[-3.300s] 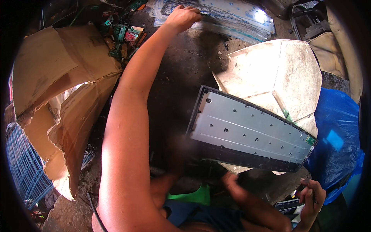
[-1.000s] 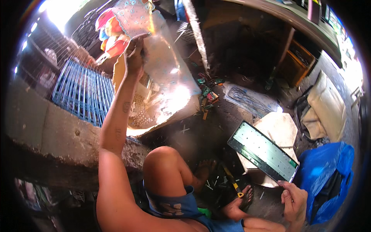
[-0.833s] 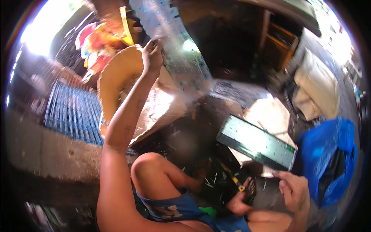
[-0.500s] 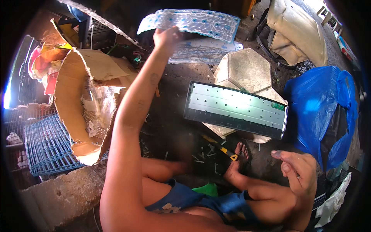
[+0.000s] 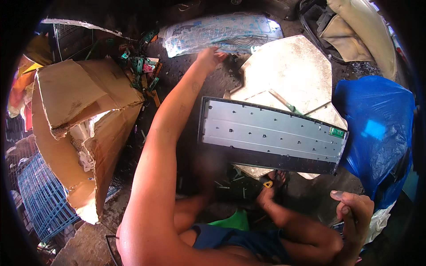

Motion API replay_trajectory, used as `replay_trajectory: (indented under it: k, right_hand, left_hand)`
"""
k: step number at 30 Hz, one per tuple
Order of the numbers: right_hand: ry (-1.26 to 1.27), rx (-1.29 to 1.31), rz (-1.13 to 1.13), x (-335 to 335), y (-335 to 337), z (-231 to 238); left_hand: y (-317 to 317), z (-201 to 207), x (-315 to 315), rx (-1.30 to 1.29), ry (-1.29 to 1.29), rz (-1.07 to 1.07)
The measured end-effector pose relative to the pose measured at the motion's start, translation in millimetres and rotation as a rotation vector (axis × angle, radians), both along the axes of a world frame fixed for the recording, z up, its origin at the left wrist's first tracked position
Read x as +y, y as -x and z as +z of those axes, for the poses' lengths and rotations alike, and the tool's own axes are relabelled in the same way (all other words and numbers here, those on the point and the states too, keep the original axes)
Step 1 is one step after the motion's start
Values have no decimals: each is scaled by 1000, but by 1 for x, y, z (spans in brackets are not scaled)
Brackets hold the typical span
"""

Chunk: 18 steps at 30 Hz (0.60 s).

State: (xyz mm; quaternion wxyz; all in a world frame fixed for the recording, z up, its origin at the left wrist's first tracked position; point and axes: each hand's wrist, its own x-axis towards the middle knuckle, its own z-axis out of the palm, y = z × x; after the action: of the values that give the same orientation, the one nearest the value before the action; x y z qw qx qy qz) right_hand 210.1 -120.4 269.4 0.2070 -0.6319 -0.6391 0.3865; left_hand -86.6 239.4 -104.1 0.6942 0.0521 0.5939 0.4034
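My left hand is stretched out to the far side, its fingers loose and apart with nothing in them. Just beyond it, clear keyboard membrane sheets with blue and dark tracks lie in a pile on the ground. In front of me an opened black keyboard casing rests on a pale, angular block, its grey metal plate facing up and a small green circuit board at its right end. My right hand hovers above my right knee, loosely curled, thumb and forefinger apart, holding nothing visible.
At the left stands a torn cardboard box beside a blue wire basket. Green circuit board scraps lie behind it. A blue plastic bag is at the right, a beige bag beyond. A yellow-handled tool lies by my foot.
My left hand has let go of the membrane sheet, which now lies on the pile, and has drawn back nearer to me. The view has shifted; my right hand stays near my knee.
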Motion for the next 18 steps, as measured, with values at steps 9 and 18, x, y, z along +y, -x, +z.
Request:
replay_trajectory:
  k: [9,18]
  right_hand:
    - [-105,-151,-9,4,17,8]
    - [-39,-103,-272,-42,-48,19]
  left_hand:
    - [33,48,-39,401,-535,-709]
    - [73,202,-100,469,-317,-1342]
